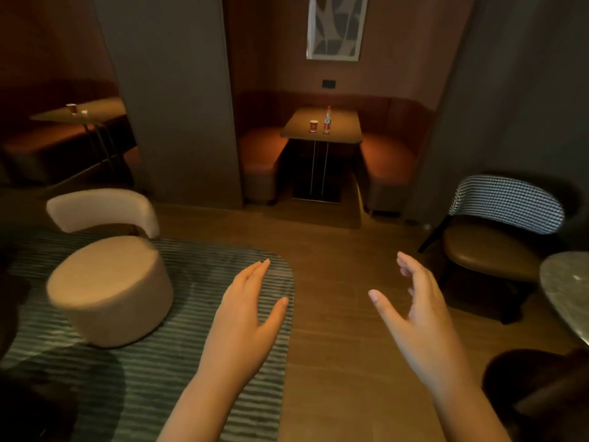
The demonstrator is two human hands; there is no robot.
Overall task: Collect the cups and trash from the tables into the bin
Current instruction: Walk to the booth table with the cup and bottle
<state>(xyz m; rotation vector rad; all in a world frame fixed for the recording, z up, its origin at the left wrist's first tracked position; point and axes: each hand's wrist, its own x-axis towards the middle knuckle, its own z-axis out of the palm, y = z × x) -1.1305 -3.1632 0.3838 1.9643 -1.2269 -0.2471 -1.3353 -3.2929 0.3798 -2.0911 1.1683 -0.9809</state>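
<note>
Fingers [255, 274] relaxed, empty: left hand [245, 314], right hand [424, 317]; red cup [314, 126] upright beside bottle [327, 122].

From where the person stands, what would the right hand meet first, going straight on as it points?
The right hand has a free way over the floor; far ahead it probably meets the booth table, depth unclear.

Booth table [345, 129] w/ cup [313, 125], prob. bottle [327, 121]
</note>
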